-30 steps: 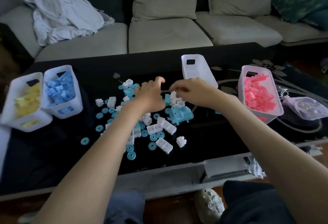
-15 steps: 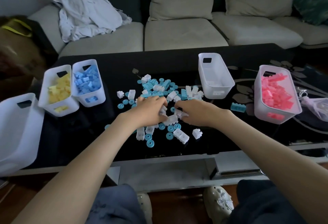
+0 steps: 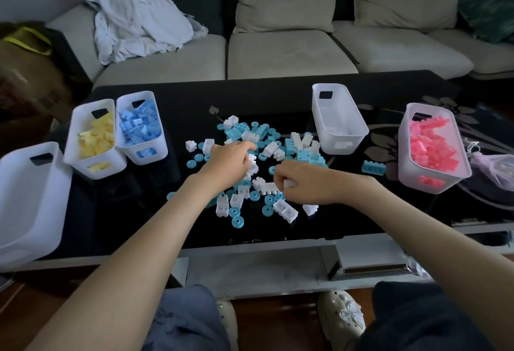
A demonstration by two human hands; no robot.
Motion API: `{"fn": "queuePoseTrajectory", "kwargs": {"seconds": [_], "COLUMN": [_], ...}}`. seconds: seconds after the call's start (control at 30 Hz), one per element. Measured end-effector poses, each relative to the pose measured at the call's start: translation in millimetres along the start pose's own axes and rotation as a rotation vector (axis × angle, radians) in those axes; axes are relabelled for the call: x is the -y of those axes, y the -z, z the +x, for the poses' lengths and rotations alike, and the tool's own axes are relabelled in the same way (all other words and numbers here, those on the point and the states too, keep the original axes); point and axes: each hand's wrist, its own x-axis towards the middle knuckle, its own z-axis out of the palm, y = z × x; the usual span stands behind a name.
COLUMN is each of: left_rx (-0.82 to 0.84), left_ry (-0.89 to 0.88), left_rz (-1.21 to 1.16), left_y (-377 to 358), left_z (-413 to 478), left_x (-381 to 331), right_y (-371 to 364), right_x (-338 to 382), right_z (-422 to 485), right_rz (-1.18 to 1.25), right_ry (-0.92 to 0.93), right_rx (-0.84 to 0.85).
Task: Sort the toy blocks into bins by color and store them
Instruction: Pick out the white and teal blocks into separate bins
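The left hand (image 3: 230,160) is curled over a small white block (image 3: 252,162), and a second white block (image 3: 288,183) is pinched in the right hand (image 3: 301,181). The 2 hands are held near each other but apart. A loose pile (image 3: 278,153) of white and teal blocks and teal rings is spread around them on the black tabletop (image 3: 278,95). On the left, a yellow-filled bin (image 3: 94,139) is set against a blue-filled bin (image 3: 141,128). On the right, a nearly bare bin (image 3: 338,120) and a pink-filled bin (image 3: 434,150) are separated by 1 lone teal block (image 3: 373,167).
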Motion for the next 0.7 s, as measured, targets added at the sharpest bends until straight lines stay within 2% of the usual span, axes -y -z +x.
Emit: {"fn": "queuePoseTrajectory", "kwargs": {"seconds": [0.2, 0.33, 0.7], "left_rx": [0.071, 0.057, -0.105], "left_ry": [0.029, 0.024, 0.034], "left_rz": [-0.024, -0.035, -0.019], "left_y": [-3.3, -4.9, -5.7], "left_z": [4.9, 7.6, 6.5], "left_x": [-1.5, -0.2, 4.3], "right_y": [-13.3, -16.3, -6.3], "right_x": [1.4, -2.9, -19.1], "right_z": [2.2, 7.8, 16.0], "right_rz": [-0.08, -0.118, -0.214], "right_ry": [-0.02, -0.047, -0.067], "right_rx": [0.124, 0.073, 0.062]}}
